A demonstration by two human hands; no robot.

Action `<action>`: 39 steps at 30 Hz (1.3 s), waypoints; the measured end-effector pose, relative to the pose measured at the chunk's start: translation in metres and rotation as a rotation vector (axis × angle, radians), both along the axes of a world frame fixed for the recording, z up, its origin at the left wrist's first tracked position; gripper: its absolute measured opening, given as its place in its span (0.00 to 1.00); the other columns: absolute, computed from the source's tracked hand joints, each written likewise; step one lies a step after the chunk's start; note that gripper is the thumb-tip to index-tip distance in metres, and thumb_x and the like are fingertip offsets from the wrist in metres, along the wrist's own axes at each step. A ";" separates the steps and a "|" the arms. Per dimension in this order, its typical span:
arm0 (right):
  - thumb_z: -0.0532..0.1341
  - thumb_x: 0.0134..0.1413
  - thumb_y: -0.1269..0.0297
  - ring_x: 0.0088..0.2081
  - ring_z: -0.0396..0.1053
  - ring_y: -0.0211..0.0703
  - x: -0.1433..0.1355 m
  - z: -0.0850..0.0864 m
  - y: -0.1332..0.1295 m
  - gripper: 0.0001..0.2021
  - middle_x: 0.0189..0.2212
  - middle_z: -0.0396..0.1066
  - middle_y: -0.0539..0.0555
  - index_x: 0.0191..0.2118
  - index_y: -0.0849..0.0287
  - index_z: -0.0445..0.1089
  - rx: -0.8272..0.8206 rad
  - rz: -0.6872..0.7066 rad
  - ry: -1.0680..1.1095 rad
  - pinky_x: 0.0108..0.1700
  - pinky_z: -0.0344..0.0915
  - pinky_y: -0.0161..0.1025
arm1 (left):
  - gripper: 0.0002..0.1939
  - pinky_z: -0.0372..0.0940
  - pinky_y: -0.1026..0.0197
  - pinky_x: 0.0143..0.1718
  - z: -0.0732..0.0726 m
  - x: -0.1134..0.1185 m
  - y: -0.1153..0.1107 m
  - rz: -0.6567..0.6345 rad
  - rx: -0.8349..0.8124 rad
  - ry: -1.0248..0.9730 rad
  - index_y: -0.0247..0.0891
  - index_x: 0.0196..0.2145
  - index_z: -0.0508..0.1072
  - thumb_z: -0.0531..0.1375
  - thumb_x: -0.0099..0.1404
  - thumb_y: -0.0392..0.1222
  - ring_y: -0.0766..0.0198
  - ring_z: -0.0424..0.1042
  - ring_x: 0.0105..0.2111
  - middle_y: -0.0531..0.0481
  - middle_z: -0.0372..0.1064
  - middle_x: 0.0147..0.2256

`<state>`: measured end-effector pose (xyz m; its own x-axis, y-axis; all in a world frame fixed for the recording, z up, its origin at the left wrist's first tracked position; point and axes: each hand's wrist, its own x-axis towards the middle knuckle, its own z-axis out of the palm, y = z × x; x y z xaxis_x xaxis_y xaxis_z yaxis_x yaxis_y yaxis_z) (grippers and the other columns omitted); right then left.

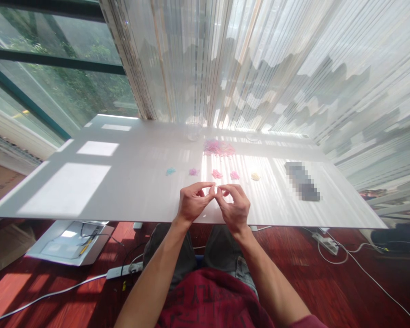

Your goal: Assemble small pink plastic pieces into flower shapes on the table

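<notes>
My left hand [193,199] and my right hand [235,203] meet near the front edge of the white table, thumb and forefinger pinched on each. What sits between the fingertips is too small to make out. Just beyond them lies a row of little piles: a teal pile [171,171], a purple pile [193,171], a red-pink pile [217,174], a pink pile [234,175] and a pale yellow pile [255,176]. Farther back spreads a larger mixed pile of pink and purple bits [219,147]. The kind of these bits cannot be told.
A clear container [193,131] stands at the back of the table [136,196], before a striped curtain [205,59]. A pixelated dark object [302,181] lies at the right. Below are a white box [68,243], a power strip [123,270] and cables on the red floor.
</notes>
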<state>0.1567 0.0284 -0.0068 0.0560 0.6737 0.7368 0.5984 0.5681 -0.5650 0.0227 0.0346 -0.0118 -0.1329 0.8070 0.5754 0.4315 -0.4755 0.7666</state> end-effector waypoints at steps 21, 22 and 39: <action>0.61 0.59 0.68 0.28 0.68 0.39 0.007 0.005 0.002 0.04 0.29 0.71 0.51 0.34 0.56 0.72 -0.043 0.028 -0.017 0.33 0.69 0.37 | 0.07 0.63 0.68 0.21 0.002 -0.001 0.001 -0.087 -0.045 0.021 0.38 0.36 0.80 0.65 0.63 0.44 0.72 0.63 0.17 0.52 0.77 0.26; 0.61 0.59 0.68 0.28 0.69 0.39 0.007 0.005 0.002 0.04 0.29 0.72 0.51 0.34 0.56 0.73 -0.051 0.037 -0.015 0.32 0.69 0.37 | 0.08 0.63 0.68 0.21 0.002 -0.002 0.001 -0.090 -0.046 0.020 0.38 0.36 0.80 0.65 0.63 0.44 0.72 0.63 0.17 0.52 0.77 0.26; 0.60 0.58 0.72 0.29 0.68 0.40 0.009 -0.002 0.004 0.05 0.28 0.70 0.51 0.34 0.56 0.72 0.004 0.024 -0.063 0.35 0.69 0.38 | 0.02 0.63 0.68 0.23 0.000 0.000 0.001 0.018 0.069 0.096 0.38 0.33 0.77 0.63 0.63 0.37 0.72 0.63 0.19 0.52 0.78 0.31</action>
<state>0.1661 0.0320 -0.0083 -0.0070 0.6711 0.7413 0.6190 0.5851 -0.5238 0.0225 0.0354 -0.0117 -0.0891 0.7629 0.6404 0.5104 -0.5171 0.6871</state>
